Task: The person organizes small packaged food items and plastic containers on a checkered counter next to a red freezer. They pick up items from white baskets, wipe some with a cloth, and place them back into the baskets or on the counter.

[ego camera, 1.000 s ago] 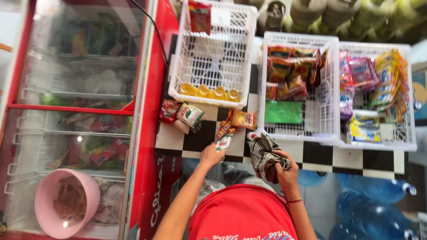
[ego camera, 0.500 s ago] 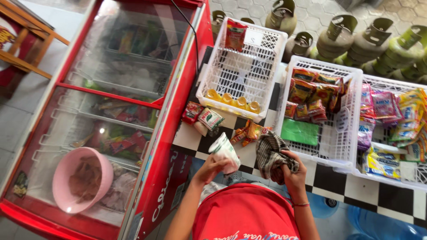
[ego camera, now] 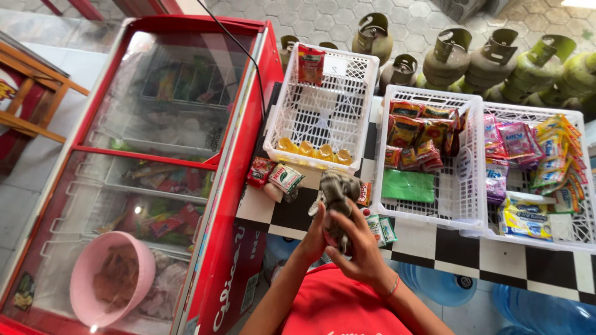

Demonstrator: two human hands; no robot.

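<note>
— Standing right behind them, what do you see nearest?

— Both hands meet over the edge of the black-and-white checkered counter (ego camera: 434, 245). The left hand (ego camera: 315, 237) and the right hand (ego camera: 360, 245) are wrapped together around a crumpled grey patterned cloth (ego camera: 338, 197), fingers closed on it, so the cloth sits bunched upright between them. I think something small may be tucked inside the cloth, but the folds hide it.

— And around the hands?

— Just right of the right hand lies a small green-and-white sachet (ego camera: 380, 228) flat on the counter. Left of the cloth sit a red snack packet (ego camera: 259, 171) and a white-and-green packet (ego camera: 285, 178), touching each other. Below the counter are blue water jugs (ego camera: 444, 286).

— Farther out?

— Behind the cloth stands a white plastic lattice basket (ego camera: 323, 118) with a row of small yellow cups (ego camera: 315, 151) along its near wall and a red packet (ego camera: 310, 64) leaning at its far wall. To the right, a second white basket (ego camera: 462, 186) holds red-and-yellow snack packs (ego camera: 415, 139) and a flat green packet (ego camera: 408, 185); a third basket (ego camera: 580, 232) beside it has pink and yellow sachets (ego camera: 534, 149).

— To the left?

— A red glass-topped chest freezer (ego camera: 239, 186), with a pink plastic bowl (ego camera: 112, 286) on its near lid. Farthest back, olive-green gas cylinders (ego camera: 447, 59) stand in a row on the paved floor.
</note>
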